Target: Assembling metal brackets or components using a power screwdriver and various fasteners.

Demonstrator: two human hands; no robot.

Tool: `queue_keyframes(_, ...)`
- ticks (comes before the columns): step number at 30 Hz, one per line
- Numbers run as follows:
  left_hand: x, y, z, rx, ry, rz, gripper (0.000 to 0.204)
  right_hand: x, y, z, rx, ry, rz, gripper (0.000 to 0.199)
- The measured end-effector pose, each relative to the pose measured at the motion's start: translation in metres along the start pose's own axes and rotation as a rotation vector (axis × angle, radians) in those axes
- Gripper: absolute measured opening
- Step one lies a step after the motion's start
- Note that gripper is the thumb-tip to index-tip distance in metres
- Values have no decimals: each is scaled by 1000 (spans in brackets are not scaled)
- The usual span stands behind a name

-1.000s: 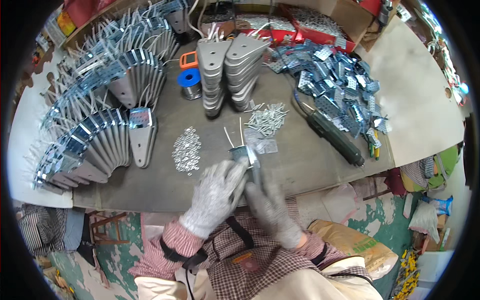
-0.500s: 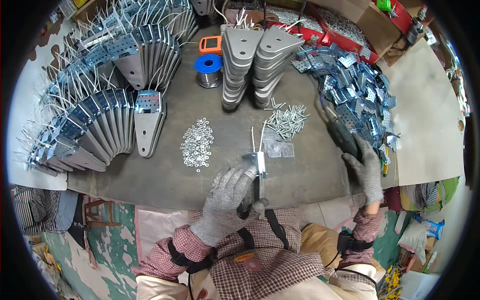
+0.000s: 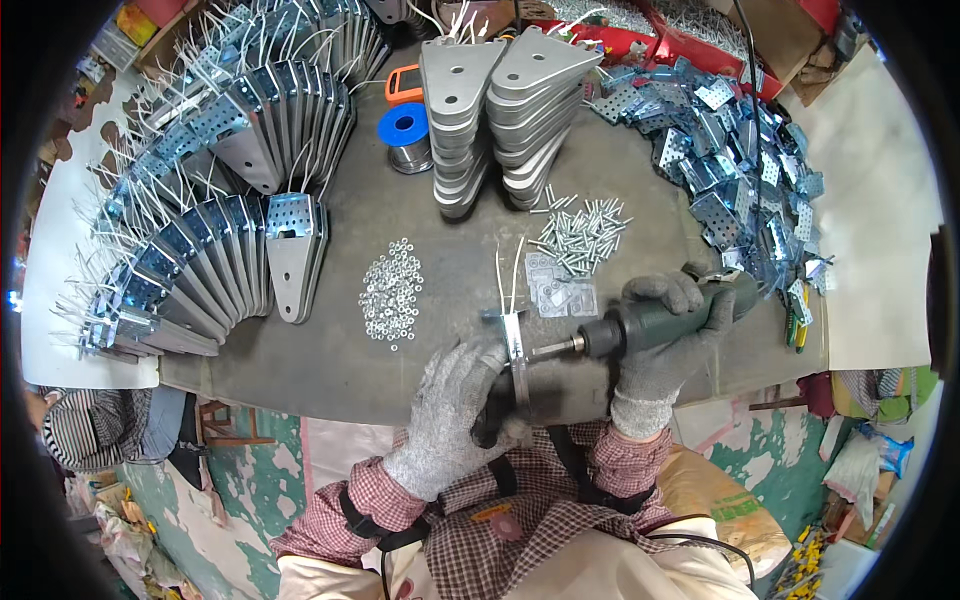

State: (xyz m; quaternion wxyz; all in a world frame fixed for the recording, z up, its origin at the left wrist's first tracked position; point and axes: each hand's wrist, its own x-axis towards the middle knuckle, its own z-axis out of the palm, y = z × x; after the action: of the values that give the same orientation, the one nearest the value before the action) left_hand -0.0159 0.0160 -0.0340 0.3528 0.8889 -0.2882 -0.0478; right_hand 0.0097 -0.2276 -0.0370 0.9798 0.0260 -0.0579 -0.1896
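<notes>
Near the table's front edge, my left hand (image 3: 445,400), in a grey glove, is closed around a grey metal plate (image 3: 519,385) held on edge. A shiny bracket (image 3: 513,340) sits at its far end, where two white wires (image 3: 509,280) stick out. My gloved right hand (image 3: 655,370) is wrapped around a dark green electric screwdriver (image 3: 665,318), which lies sideways with its bit pointing left. The bit's tip meets the bracket's right side; whether a screw is between them I cannot tell. Clear flat plastic pieces (image 3: 560,292) and a heap of screws (image 3: 580,235) lie just beyond.
Small metal rings (image 3: 392,295) form a pile at left. Grey plates (image 3: 460,130) are stacked at the back beside a solder spool (image 3: 405,140). Rows of plates with brackets (image 3: 200,255) fill the left; loose perforated brackets (image 3: 735,175) are heaped right.
My right hand has lifted the electric screwdriver from beside the bracket heap and swung it left, bringing its bit to the held plate's bracket. My left hand keeps its grip.
</notes>
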Motion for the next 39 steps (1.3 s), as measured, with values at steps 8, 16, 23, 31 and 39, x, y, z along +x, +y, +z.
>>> queue_keyframes(8, 8, 7, -4, 29, 44, 7, 77, -4, 6, 4, -33, 144, -43, 23)
queue_keyframes(16, 12, 11, -6, 97, -1, 12, 81, -2, 2, 0, 25, 130, -31, 27)
queue_keyframes(23, 12, 9, -7, 135, -39, 20, 88, -3, -1, -6, -30, 102, -30, 33)
queue_keyframes(31, 16, -28, -26, -225, 192, -117, 55, -4, 3, 3, -42, 144, -15, 41)
queue_keyframes(39, 59, -25, -70, 885, -61, 110, 21, -3, 3, -2, -65, 170, -34, 42)
